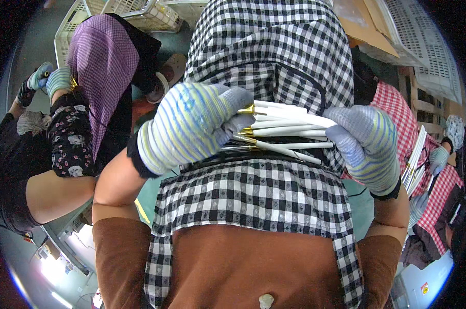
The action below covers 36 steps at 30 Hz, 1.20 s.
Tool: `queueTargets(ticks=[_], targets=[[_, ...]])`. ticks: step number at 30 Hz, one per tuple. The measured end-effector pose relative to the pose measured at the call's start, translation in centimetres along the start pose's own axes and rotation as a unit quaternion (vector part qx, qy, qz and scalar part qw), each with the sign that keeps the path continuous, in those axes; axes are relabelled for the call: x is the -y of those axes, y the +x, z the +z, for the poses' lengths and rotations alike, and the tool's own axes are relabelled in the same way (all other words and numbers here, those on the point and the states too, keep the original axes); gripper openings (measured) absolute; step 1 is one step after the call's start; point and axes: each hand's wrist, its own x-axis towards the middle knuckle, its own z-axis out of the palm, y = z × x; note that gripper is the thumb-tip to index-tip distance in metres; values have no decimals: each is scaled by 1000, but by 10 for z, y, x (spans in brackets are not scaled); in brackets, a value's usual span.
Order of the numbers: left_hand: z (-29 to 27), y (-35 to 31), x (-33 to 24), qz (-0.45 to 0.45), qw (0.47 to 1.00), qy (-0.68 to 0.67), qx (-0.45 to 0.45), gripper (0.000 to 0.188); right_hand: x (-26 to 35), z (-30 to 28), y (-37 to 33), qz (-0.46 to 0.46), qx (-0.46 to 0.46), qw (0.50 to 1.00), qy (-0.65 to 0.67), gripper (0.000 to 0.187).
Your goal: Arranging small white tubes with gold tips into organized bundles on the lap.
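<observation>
- Both hands wear knitted gloves striped in pale yellow, blue and white, with grey fingers, and meet over the lap with a white-handled brush (294, 117) stretched between them.
- Left hand (189, 129): curled inward, thumb and fingers closed around the brush near its gold-coloured ferrule; the glove hides the tip, so the bristles cannot be made out.
- Right hand (369, 139): thumb and fingers pinched narrowly around the far end of the white handle.
- Just below the held brush, several loose brushes (289, 146) lie side by side across the lap, ferrules toward the left hand and white handles toward the right; some overlap.
- Beneath them spreads a black-and-white checked apron (258, 195), worn over a brown top (253, 262).
- At the left, a co-worker with a purple checked cloth (104, 56) over the legs has striped-gloved hands close together.
- At the right, another co-worker wears a red-and-white checked apron (392, 103); a bundle of white-handled brushes (414, 159) stands slanted near that person's gloved hand (438, 159).
- Beyond the knees are pale plastic crates (150, 15) at the upper left, and a brown cardboard piece (369, 31) beside a white slotted crate (436, 82) at the upper right.
</observation>
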Motion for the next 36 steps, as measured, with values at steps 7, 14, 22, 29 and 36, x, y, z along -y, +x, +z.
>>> queueTargets(ticks=[7,14,22,29,36], targets=[[9,-22,-27,26,986,153,58,15,3,14,-23,150,117,959,208,19],[12,-25,-21,22,997,76,4,15,20,23,-11,171,132,945,245,20],[8,-37,-19,10,994,54,94,45,9,28,-13,-52,153,986,46,55],[22,-48,-19,-17,978,162,127,37,-1,53,-22,-78,127,987,-52,42],[34,-36,-19,34,970,223,93,32,-2,55,-23,-66,177,981,34,44]])
